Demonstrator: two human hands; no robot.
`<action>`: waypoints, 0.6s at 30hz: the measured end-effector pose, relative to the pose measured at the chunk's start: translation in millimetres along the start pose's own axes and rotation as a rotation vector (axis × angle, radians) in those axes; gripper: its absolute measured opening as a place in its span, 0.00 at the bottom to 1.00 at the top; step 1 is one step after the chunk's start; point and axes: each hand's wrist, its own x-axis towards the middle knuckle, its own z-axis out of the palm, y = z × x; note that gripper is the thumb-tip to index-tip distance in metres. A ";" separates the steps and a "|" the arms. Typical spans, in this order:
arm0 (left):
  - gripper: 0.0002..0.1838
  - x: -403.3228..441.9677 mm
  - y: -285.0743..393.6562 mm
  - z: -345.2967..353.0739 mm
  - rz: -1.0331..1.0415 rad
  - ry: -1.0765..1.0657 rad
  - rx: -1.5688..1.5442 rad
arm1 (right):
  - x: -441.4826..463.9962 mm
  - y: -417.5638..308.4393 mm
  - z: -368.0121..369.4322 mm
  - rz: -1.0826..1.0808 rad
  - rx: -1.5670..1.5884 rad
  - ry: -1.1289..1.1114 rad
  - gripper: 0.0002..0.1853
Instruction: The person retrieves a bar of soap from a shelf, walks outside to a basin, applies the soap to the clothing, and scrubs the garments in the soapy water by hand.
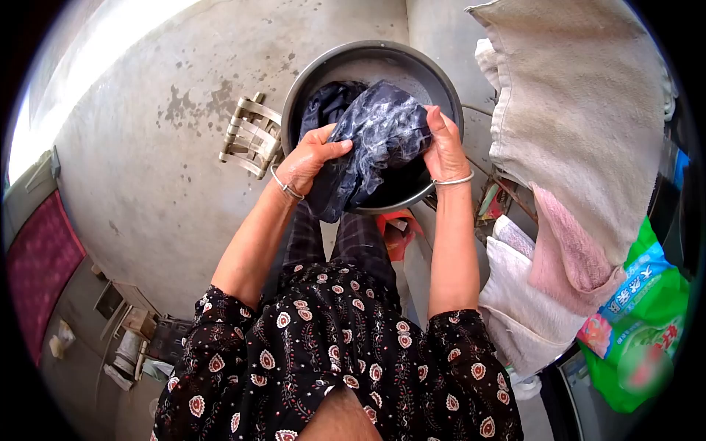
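Observation:
A dark navy cloth garment (390, 128), streaked with white suds, is stretched between my two hands over a dark metal basin (371, 50). My left hand (315, 156) pinches its left side, thumb on top, and part of the fabric hangs over the basin's near rim. At the garment's right edge my right hand (443, 147) grips it with the thumb pointing up. More dark cloth (329, 103) lies inside the basin at the left. Some greyish water shows near the far wall of the basin. The fingers under the fabric are hidden.
A small wooden stool or rack (252, 136) stands left of the basin on the concrete floor (154, 191). To the right hang a beige towel (577, 110) and a pink towel (570, 246). A green detergent bag (640, 331) sits at lower right.

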 end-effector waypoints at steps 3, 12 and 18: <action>0.11 9.4 -5.0 23.3 0.159 0.116 0.175 | -11.5 0.4 31.1 0.012 -0.313 -0.062 0.31; 0.11 17.2 -6.7 -5.0 -0.024 -0.007 0.673 | 1.1 -8.6 30.0 -0.138 -0.342 0.105 0.10; 0.13 -1.7 6.2 -25.6 -0.043 -0.059 0.027 | -0.8 -10.2 16.6 -0.194 -0.134 0.055 0.11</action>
